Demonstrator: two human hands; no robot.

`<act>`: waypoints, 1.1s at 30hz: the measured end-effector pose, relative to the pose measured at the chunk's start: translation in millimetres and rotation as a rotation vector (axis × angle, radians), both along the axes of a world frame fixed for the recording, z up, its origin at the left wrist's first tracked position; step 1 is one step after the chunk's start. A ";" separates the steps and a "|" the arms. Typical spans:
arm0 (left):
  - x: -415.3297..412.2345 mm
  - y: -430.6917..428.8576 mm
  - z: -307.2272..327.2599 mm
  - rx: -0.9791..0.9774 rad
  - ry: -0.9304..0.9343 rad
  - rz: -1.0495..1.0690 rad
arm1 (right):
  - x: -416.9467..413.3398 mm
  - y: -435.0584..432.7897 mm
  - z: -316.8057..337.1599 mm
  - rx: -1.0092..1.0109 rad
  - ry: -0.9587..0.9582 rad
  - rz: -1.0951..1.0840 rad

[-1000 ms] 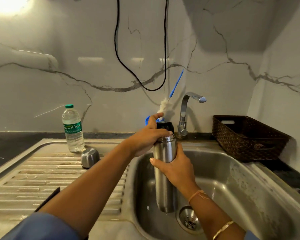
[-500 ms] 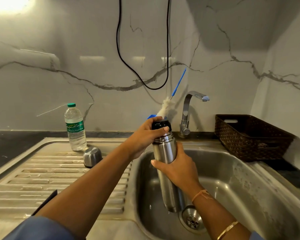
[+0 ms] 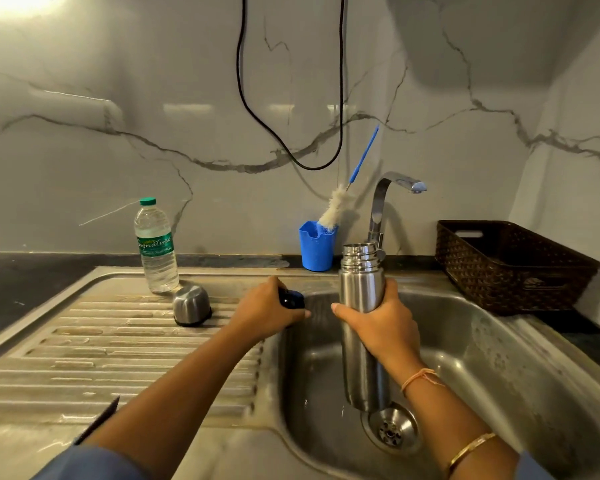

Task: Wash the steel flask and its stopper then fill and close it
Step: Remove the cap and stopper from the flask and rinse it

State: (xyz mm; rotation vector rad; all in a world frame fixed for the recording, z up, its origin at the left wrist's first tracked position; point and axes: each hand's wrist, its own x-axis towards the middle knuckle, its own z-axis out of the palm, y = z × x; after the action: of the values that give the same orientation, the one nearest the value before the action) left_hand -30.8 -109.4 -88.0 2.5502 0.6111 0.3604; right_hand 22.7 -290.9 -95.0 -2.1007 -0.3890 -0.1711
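Flask [image 3: 359, 289] is hanging upright over the sink [image 3: 499, 358], mouth open; my right hand [image 3: 383, 329] is gripping its middle, fingers [image 3: 392, 294] curled round it. Its mouth is sitting below and left of the tap [image 3: 413, 186] spout. My left hand [image 3: 267, 311] is clutching the stopper [image 3: 290, 298] at the sink's left edge, so I am judging the right one nearer the tap.

Both arms are bare up to blue fabric sleeves [image 3: 94, 460] at the bottom edge. Just behind the right hand [image 3: 385, 329], a thin orange thread bracelet [image 3: 419, 377] circles the wrist; farther up sits a slim gold bangle [image 3: 471, 448].
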 end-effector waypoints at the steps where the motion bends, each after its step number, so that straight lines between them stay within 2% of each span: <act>1: -1.8 2.5 -3.7 -0.029 -0.074 0.044 | 0.1 0.4 -1.2 -0.002 0.000 0.009; 4: -9.7 18.2 -11.5 0.083 -0.170 0.180 | -2.1 3.1 -3.3 -0.015 -0.009 0.036; 6: -14.2 33.3 -16.6 0.244 -0.134 0.267 | -4.5 4.4 -2.6 -0.023 -0.019 0.052; 8: -17.6 46.3 -21.2 0.292 -0.083 0.293 | -6.9 6.1 -1.9 -0.024 -0.026 0.073; 16: -15.1 66.1 -28.1 0.097 -0.056 0.224 | -5.8 9.6 -6.3 -0.028 -0.038 0.092; 20: -14.7 66.3 -30.1 0.109 -0.041 0.212 | -3.2 10.9 -10.0 -0.034 -0.025 0.091; 25: -18.2 60.9 -29.3 0.133 -0.106 0.199 | -2.7 10.7 -10.7 -0.018 -0.028 0.110; 30: -28.6 36.4 -14.6 0.219 -0.294 0.112 | 1.3 7.3 -9.0 -0.074 -0.034 0.116; 32: -32.6 25.0 -10.6 0.208 -0.252 -0.002 | 6.4 3.3 -8.1 -0.168 -0.033 0.118; 33: -34.4 19.8 -10.8 0.204 -0.166 -0.053 | 9.2 1.4 -8.2 -0.232 -0.034 0.115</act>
State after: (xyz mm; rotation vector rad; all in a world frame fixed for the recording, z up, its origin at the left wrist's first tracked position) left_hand -65.2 -89.6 -98.8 2.6871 0.4647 0.6383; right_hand 31.8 -289.5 -103.2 -2.2979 -0.5719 -0.0983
